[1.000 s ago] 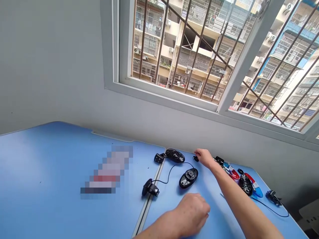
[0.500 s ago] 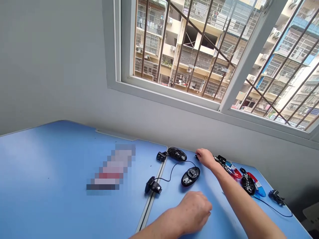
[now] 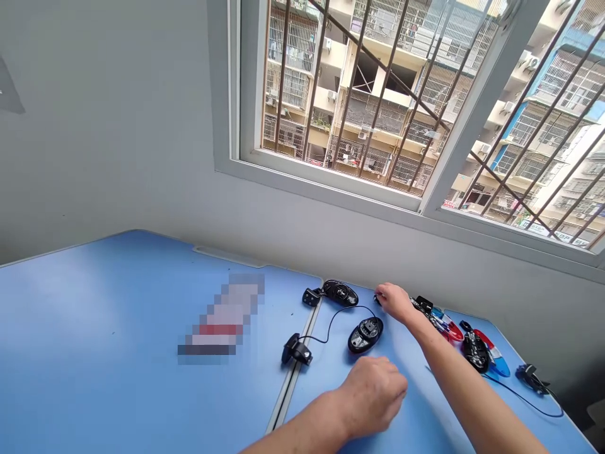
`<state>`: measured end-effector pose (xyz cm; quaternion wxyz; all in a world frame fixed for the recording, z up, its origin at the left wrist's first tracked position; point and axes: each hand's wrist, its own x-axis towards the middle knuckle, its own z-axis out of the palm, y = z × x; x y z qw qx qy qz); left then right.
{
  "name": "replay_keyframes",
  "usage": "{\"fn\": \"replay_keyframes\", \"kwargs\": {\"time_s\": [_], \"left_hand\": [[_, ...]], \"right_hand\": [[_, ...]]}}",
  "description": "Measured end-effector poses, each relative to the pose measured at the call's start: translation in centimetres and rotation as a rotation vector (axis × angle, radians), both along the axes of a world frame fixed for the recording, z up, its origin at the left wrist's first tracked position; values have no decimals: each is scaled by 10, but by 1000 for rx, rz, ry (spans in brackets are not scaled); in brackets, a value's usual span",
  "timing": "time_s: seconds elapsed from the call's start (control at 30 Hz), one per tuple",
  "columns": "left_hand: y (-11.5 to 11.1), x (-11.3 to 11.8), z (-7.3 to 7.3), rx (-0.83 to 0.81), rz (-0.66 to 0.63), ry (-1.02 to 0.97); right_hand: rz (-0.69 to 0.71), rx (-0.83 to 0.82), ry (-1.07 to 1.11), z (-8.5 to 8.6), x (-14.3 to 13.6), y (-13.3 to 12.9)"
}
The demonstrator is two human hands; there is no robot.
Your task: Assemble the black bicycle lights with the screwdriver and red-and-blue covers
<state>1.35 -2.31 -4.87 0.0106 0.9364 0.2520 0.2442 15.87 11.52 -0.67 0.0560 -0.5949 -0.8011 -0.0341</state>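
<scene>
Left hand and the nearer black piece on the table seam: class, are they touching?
Apart. The head view plainly shows blue tabletop between the left hand and the nearer black piece.

- Light: daylight, from barred window (image 3: pixel 466 120); outdoors brightest, far right washed out.
- Wall (image 3: pixel 118 139): dim grey.
- Tabletop (image 3: pixel 118 384): pale glare, left; soft shadow below left hand (image 3: pixel 375 394).
- Coarse pixelation: one patch (image 3: pixel 217 318).
- Distortion: wide-angle stretch, edges.

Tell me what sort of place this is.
Probably a small workroom or office, though a room in a home is possible. A broad blue table carries several small black devices, some with cables, and the barred window faces apartment-like buildings.
</scene>
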Motion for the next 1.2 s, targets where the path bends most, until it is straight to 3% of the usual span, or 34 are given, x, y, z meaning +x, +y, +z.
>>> {"fn": "replay_keyframes", "kwargs": {"time_s": [0.17, 0.3, 0.5, 0.63, 0.87, 1.0, 1.2], "left_hand": [[5, -7, 10, 103, 177, -333], [14, -14, 17, 80, 319, -442], [25, -19, 15, -12, 450, -275], [32, -21, 9, -111, 490, -162], [49, -27, -9, -166, 473, -213], [57, -31, -16, -171, 415, -299], [49, -27, -9, -299, 345, -350]], "right_hand": [[37, 104, 67, 4, 10, -28], [78, 173, 117, 3, 31, -70], [92, 278, 181, -15, 74, -136], [86, 364, 212, -32, 95, -163], [-120, 318, 190, -50, 106, -179], [-147, 284, 189, -57, 105, -179], [-126, 261, 197, -59, 103, -182]]}}
